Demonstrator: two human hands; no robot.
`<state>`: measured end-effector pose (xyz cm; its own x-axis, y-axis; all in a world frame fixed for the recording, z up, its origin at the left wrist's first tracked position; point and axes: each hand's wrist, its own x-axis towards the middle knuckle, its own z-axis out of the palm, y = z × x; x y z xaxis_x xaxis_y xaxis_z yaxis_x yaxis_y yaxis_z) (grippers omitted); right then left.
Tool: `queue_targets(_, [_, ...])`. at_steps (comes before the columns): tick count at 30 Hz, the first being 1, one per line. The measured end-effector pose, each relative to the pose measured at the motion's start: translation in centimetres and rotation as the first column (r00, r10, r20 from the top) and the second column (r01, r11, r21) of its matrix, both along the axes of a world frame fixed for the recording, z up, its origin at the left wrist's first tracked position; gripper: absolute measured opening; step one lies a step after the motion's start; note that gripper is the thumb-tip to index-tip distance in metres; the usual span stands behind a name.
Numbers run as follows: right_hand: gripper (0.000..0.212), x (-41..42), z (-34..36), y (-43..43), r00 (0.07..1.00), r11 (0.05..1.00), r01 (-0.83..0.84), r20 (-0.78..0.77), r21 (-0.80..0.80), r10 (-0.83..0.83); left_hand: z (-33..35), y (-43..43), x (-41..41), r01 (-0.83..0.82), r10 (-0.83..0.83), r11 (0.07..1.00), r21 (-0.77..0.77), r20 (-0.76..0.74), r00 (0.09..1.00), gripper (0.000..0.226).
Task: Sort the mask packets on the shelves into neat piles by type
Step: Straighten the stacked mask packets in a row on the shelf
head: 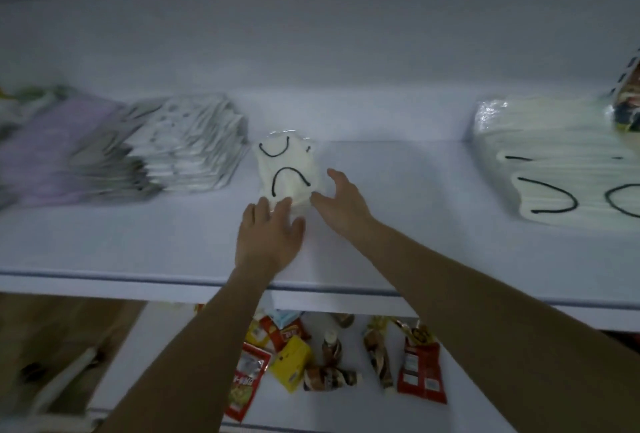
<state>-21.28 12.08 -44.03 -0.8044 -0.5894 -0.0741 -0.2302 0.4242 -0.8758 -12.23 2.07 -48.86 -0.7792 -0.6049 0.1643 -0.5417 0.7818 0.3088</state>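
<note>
A small pile of cream mask packets with black ear loops lies in the middle of the white shelf. My left hand rests flat at the pile's near edge, fingers spread and touching it. My right hand is open at the pile's right side, thumb against its near corner. A bigger pile of the same cream masks sits at the right. At the left lie a fanned pile of white-and-grey packets and a lilac pile, both blurred.
A colourful packet lies on the far right pile's back corner. The lower shelf holds red and yellow snack packets and brown wrapped items. Bare shelf lies between the middle pile and the right pile.
</note>
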Motion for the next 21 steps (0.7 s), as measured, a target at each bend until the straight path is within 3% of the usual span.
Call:
queue_targets(3, [0.067, -0.1, -0.5, -3.0, 0.995, 0.990, 0.090, -0.041, 0.106, -0.086, 0.3, -0.1, 0.8, 0.114, -0.110, 0.993, 0.029, -0.121, 0.987, 0.076])
queue_targets(6, [0.068, -1.0, -0.5, -4.3, 0.985, 0.990, 0.141, 0.099, 0.027, -0.143, 1.2, -0.1, 1.2, 0.112, -0.076, 0.984, 0.142, -0.235, 0.969, 0.062])
queue_targets(9, [0.063, -2.0, -0.6, -4.5, 0.943, 0.971, 0.239, 0.242, -0.016, -0.229, 1.3, 0.1, 1.3, 0.141, -0.098, 0.977, 0.158, -0.253, 0.962, 0.057])
queue_targets(12, [0.059, -2.2, -0.7, -4.5, 0.927, 0.965, 0.252, 0.305, -0.074, -0.219, 1.4, 0.1, 1.3, 0.149, -0.081, 0.961, 0.232, -0.279, 0.957, 0.036])
queue_targets(17, [0.066, -1.5, -0.4, -2.3, 0.995, 0.983, 0.100, 0.023, -0.156, -0.097, 1.7, 0.6, 1.7, 0.241, -0.154, 0.931, 0.274, -0.305, 0.940, 0.049])
queue_targets(19, [0.067, -1.8, 0.2, 0.2, 0.995, 0.987, 0.036, -0.086, -0.154, -0.050, 2.0, 1.0, 1.7, 0.263, -0.100, 0.877, 0.403, -0.382, 0.919, 0.043])
queue_targets(21, [0.067, -2.6, 1.0, 3.8, 0.976, 0.993, -0.043, -0.215, -0.106, 0.019, 2.8, 1.4, 1.5, 0.234, -0.008, 0.856, 0.460, -0.441, 0.897, 0.056])
